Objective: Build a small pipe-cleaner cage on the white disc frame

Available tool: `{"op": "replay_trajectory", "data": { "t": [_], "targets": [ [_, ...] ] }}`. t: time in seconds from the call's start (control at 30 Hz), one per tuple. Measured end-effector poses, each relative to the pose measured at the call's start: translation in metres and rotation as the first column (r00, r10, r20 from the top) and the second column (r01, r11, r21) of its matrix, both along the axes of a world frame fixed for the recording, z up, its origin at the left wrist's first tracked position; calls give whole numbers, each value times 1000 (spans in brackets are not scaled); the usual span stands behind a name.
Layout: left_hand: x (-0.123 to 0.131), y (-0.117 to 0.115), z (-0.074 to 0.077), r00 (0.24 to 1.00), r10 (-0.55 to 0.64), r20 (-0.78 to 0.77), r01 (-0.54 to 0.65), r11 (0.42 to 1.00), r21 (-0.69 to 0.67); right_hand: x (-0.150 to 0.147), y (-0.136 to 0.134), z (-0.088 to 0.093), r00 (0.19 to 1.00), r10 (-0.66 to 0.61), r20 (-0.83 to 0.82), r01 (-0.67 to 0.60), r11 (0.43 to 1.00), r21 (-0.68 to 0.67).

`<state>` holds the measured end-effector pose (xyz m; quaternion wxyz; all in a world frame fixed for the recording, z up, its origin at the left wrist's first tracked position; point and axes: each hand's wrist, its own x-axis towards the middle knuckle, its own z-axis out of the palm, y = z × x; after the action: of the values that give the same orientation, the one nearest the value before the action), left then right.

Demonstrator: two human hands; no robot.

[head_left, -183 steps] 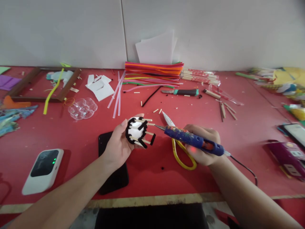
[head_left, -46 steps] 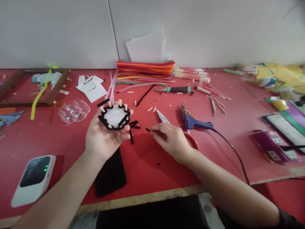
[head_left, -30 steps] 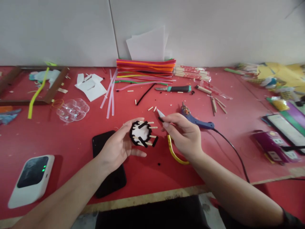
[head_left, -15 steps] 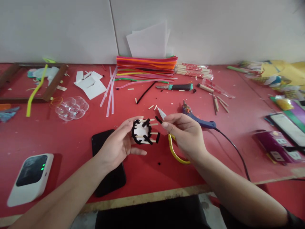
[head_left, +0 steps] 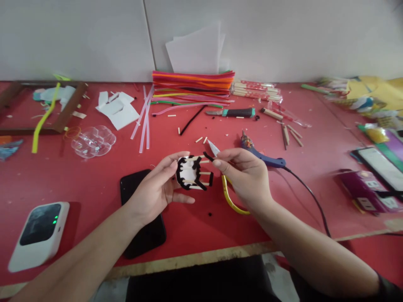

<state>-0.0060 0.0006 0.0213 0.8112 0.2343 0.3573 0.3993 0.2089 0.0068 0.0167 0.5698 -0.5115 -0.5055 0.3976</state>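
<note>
My left hand [head_left: 160, 182] grips a small craft model [head_left: 189, 174] by its left side. It has a white base, a fuzzy black rim, and pale wooden sticks pointing right, some with black pipe cleaner pieces on them. Between thumb and forefinger, my right hand [head_left: 241, 172] pinches a short black pipe cleaner piece [head_left: 208, 157], its tip close to the model's upper sticks. Scissors with yellow handles [head_left: 231, 201] lie beneath my right hand, partly hidden by it. A black phone [head_left: 146, 235] lies below my left hand.
A glue gun [head_left: 267, 159] with a cord lies to the right. Behind are a utility knife [head_left: 237, 113], a stack of coloured pipe cleaners [head_left: 193, 82], pink glue sticks [head_left: 145, 126] and a clear palette [head_left: 94, 142]. A white device [head_left: 39, 235] sits front left.
The model has tilted slightly and shifted a little right. The black piece in my right hand has come closer to its upper sticks.
</note>
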Motion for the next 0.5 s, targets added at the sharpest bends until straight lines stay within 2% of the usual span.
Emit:
{"op": "replay_trajectory", "data": {
  "t": [0.5],
  "targets": [
    [0, -1, -2, 1000, -26, 14, 26, 1000, 15, 0, 0, -2, 999, 4, 38, -5, 999, 37]
  ]
}}
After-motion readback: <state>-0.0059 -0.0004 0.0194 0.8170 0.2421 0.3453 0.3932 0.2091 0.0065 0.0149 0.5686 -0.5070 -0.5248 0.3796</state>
